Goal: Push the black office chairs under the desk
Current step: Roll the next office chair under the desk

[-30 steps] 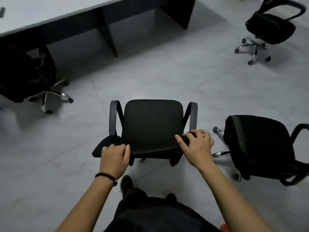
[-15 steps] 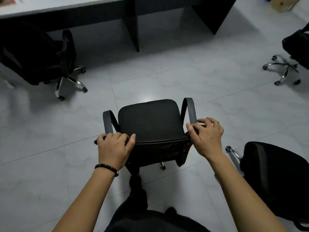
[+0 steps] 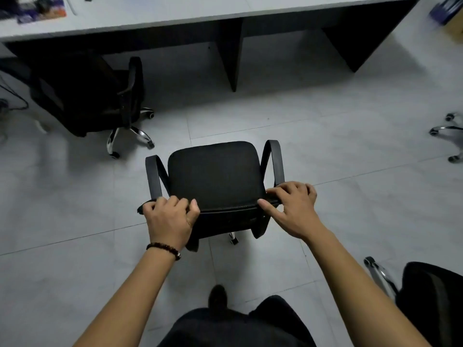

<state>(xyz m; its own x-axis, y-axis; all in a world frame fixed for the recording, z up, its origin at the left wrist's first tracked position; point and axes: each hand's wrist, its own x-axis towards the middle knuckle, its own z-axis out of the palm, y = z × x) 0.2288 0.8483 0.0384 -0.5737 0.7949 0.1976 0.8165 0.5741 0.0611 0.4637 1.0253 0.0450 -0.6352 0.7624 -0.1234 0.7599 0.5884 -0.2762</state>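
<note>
black armchair (image 3: pixel 215 176) with looped armrests, both hands (image 3: pixel 170 219) (image 3: pixel 293 209) gripping its backrest top

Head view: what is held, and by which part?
The chair, by its backrest's top edge: left hand at the left end, right hand at the right.

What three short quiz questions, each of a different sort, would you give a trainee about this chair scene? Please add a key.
1. True or false: the left hand and the right hand both grip the top of the backrest of the middle chair.
2. Relative to the desk, the middle chair stands: A) fully under it; B) on open floor, short of it; C) tipped on its side.
3. Which wrist wears the bead bracelet?

Key: 1 true; 2 B; 3 left.
</note>
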